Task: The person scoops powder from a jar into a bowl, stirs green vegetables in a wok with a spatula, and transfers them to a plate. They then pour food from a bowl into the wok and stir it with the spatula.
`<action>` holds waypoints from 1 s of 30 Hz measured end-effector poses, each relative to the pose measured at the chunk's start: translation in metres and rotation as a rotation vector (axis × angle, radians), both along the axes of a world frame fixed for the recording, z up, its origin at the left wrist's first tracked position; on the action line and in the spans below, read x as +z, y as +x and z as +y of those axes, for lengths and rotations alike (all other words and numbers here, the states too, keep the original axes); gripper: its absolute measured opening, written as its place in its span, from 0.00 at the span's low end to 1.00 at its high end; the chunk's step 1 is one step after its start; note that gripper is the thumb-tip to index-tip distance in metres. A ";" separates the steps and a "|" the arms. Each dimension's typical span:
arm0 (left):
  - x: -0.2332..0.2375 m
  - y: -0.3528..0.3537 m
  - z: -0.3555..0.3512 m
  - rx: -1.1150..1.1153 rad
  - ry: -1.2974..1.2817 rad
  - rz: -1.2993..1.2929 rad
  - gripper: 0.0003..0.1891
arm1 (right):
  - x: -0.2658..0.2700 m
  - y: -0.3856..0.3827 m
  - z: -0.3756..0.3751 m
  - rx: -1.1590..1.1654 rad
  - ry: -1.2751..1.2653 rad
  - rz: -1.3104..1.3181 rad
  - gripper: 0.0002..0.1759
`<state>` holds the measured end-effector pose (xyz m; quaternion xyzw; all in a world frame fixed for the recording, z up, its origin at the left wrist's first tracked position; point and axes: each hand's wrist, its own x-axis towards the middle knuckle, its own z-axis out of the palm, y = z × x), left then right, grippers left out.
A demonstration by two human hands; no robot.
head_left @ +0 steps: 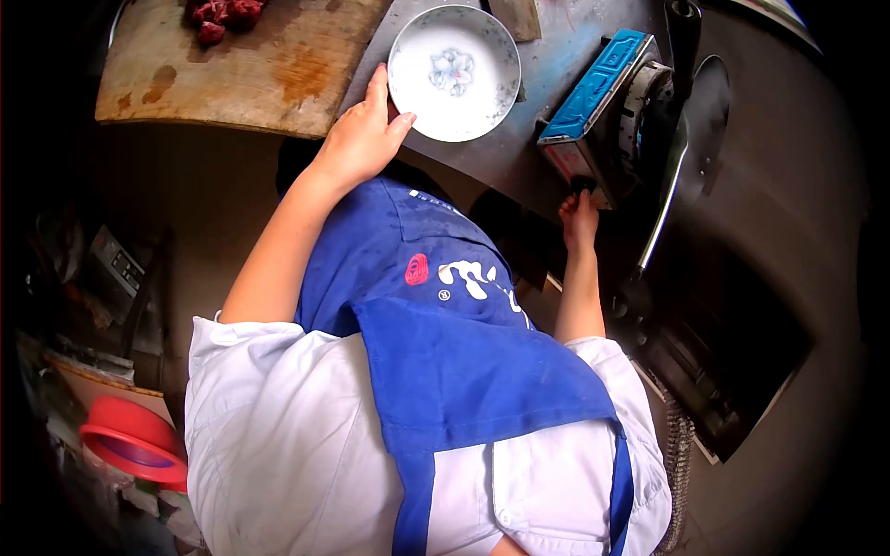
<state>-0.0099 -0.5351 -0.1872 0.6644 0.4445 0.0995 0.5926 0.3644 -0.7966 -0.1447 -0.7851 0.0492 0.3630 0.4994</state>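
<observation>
My left hand is at the near-left rim of a white bowl, its thumb and forefinger spread along the edge; the other fingers are mostly hidden. The bowl has a grey-blue flower pattern in its middle and a speckled rim, with nothing in it. It sits on the grey tabletop. My right hand pinches the dark knob on the front of a portable gas stove with a blue top panel.
Left of the bowl, red meat pieces lie on a stained wooden cutting board. A dark wok stands at the stove's right, with a long metal-shafted utensil alongside. Red plastic basins are at lower left.
</observation>
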 end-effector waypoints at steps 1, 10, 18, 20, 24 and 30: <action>0.001 0.000 0.002 -0.010 -0.039 0.002 0.41 | 0.003 -0.003 0.004 0.060 -0.117 -0.107 0.15; 0.006 0.005 0.007 0.024 -0.224 -0.043 0.37 | 0.010 -0.008 0.013 0.210 -0.395 -0.346 0.17; 0.007 0.005 0.009 0.050 -0.243 -0.071 0.35 | 0.011 -0.009 0.014 0.296 -0.465 -0.449 0.18; 0.008 0.005 0.010 0.051 -0.247 -0.070 0.35 | 0.013 -0.011 0.016 0.315 -0.498 -0.489 0.19; 0.008 0.005 0.011 0.043 -0.261 -0.059 0.35 | 0.014 -0.012 0.017 0.342 -0.502 -0.526 0.20; 0.006 0.005 0.011 0.041 -0.242 -0.057 0.34 | 0.016 -0.012 0.017 0.372 -0.558 -0.518 0.20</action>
